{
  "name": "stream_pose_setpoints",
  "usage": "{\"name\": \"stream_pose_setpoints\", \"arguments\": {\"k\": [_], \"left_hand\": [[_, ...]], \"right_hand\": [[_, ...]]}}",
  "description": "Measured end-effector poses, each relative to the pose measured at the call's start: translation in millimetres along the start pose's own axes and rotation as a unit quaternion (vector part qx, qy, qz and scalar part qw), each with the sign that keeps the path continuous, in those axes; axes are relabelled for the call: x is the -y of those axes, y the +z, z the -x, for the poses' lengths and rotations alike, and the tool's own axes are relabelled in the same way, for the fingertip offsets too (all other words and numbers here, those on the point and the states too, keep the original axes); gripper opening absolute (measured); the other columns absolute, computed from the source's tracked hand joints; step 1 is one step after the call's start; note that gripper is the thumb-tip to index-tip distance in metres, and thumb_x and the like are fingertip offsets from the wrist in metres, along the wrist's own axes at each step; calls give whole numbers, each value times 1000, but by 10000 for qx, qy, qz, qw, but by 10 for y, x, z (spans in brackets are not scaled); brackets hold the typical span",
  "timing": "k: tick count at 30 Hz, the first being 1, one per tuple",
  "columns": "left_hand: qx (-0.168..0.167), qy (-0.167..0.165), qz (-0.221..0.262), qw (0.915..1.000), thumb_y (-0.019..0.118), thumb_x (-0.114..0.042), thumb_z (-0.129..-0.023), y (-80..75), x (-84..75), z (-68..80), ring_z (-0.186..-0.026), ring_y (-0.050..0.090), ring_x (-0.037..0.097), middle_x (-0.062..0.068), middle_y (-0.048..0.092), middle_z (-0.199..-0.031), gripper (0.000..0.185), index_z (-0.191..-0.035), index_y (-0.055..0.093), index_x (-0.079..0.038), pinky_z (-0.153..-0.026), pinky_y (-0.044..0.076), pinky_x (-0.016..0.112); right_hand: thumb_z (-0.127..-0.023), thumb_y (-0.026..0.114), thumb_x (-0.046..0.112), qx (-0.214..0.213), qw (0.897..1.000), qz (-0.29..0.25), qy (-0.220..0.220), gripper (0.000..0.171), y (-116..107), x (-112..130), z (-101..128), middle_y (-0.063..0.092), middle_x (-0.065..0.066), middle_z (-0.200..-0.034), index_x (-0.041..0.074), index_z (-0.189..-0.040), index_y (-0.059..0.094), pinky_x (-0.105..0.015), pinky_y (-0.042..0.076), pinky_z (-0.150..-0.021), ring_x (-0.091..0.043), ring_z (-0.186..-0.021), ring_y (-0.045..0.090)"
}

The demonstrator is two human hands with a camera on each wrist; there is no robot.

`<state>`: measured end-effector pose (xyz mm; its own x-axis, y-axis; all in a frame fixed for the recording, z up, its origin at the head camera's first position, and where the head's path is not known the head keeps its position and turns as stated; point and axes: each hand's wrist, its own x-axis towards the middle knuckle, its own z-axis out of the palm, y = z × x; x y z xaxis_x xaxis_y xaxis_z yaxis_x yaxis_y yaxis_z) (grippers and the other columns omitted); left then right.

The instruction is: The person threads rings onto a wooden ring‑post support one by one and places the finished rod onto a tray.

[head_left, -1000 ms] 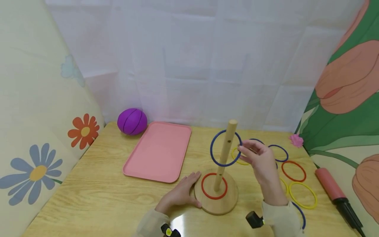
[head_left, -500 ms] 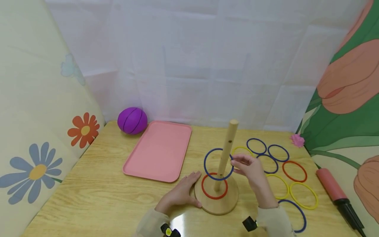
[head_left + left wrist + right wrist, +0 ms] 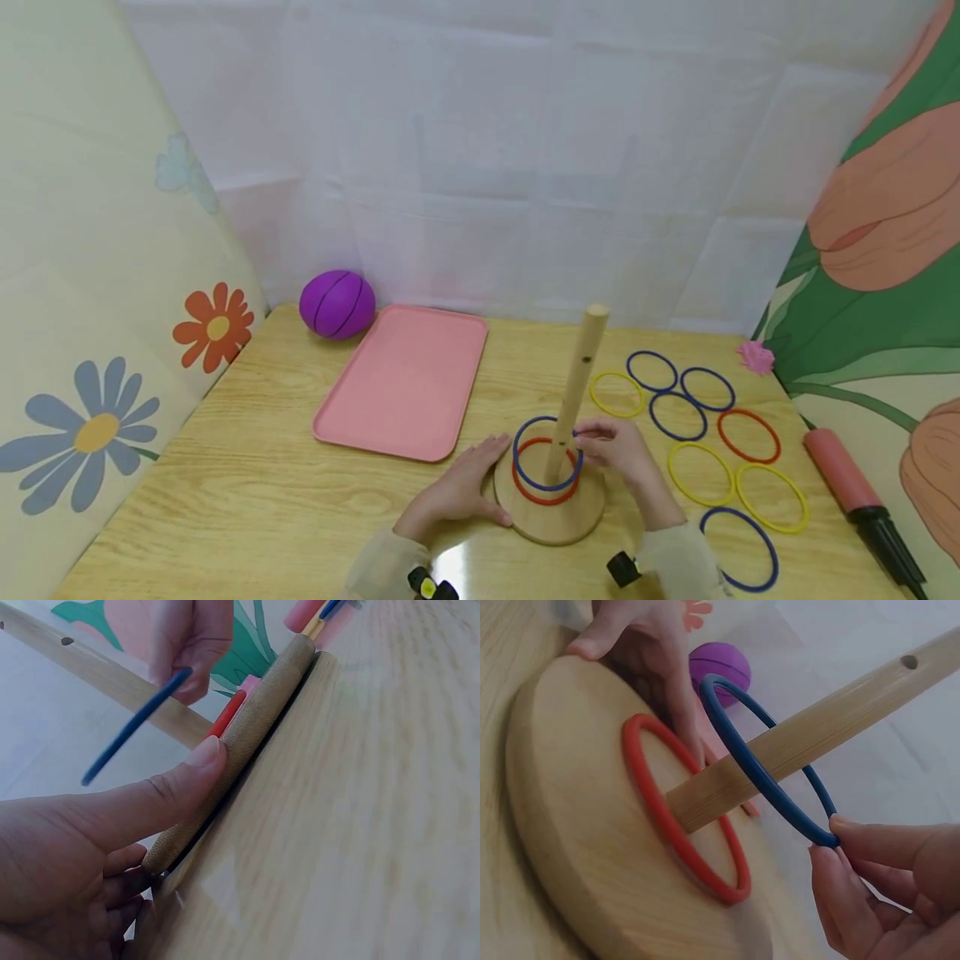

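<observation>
Pinched between thumb and fingertips of my right hand is a blue ring, which encircles the wooden post. The ring hangs tilted, low on the post, above a red ring lying round the post's foot on the round wooden base. My left hand rests against the base's left rim, fingers extended and spread. In the left wrist view its thumb presses on the rim, while the other fingers lie partly hidden at the base's edge.
Several loose blue, yellow and red rings lie right of the base, including a yellow ring and a red ring. A red-and-black hand pump lies farther right. A pink tray and purple ball sit back left.
My right hand has lowered the blue ring down the post, from near its top to just above the red ring. The left hand has stayed at the base.
</observation>
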<state>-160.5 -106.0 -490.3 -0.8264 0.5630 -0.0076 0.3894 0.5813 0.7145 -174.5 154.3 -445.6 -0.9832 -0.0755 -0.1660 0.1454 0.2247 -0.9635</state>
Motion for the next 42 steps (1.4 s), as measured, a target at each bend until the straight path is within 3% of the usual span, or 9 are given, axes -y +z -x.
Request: {"name": "stream_pose_setpoints", "arguments": {"k": [10, 19, 24, 28, 36, 42], "left_hand": [[28, 10, -18, 10000, 88, -32, -66, 10, 3, -7, -147, 22, 42, 21, 30, -156, 109, -150, 28, 2, -121, 15, 59], [40, 3, -9, 10000, 88, -31, -65, 12, 1, -5, -147, 23, 41, 21, 30, -156, 109, -150, 29, 1, -121, 14, 59], [46, -44, 64, 10000, 88, -31, -65, 1, -21, 1, -147, 21, 41, 20, 29, -157, 109, -151, 28, 1, -121, 13, 59], [45, -51, 85, 9999, 88, -31, -65, -12, -45, 10, -147, 21, 41, 21, 29, -157, 109, -150, 28, 2, -121, 13, 59], [50, -75, 85, 9999, 88, -31, -65, -23, -67, 16, -147, 20, 41, 22, 28, -157, 110, -150, 27, 2, -121, 12, 59], [78, -78, 97, 9999, 88, -32, -66, -21, -41, 9, -148, 20, 40, 20, 29, -158, 109, -151, 27, 0, -121, 12, 58]], "right_hand": [[-85, 68, -5, 30, 9989, 378, 261, 19, 43, -125, -28, 72, -5, -82, -14, -102, 66, -22, 60, -64, -6, -69, 65], [-82, 70, -5, -305, 9964, 758, 241, 16, 84, -225, -73, 72, -5, -77, -10, -98, 70, -24, 60, -59, -7, -62, 64], [-81, 72, -4, -508, 9905, 1271, 160, 12, 116, -190, -46, 72, -8, -76, -5, -93, 73, -26, 60, -58, -9, -61, 64], [-80, 73, -4, -587, 9887, 1374, 79, 11, 107, -188, -33, 73, -11, -78, -3, -91, 74, -25, 60, -58, -11, -64, 66], [-82, 73, 3, -690, 9807, 1813, -228, 15, -141, -249, 5, 75, -12, -89, 1, -97, 75, -21, 58, -63, -11, -74, 67], [-86, 69, 4, -341, 9828, 1770, -408, 20, -470, -237, 133, 73, -17, -98, -3, -105, 71, -24, 60, -66, -16, -82, 68]]}}
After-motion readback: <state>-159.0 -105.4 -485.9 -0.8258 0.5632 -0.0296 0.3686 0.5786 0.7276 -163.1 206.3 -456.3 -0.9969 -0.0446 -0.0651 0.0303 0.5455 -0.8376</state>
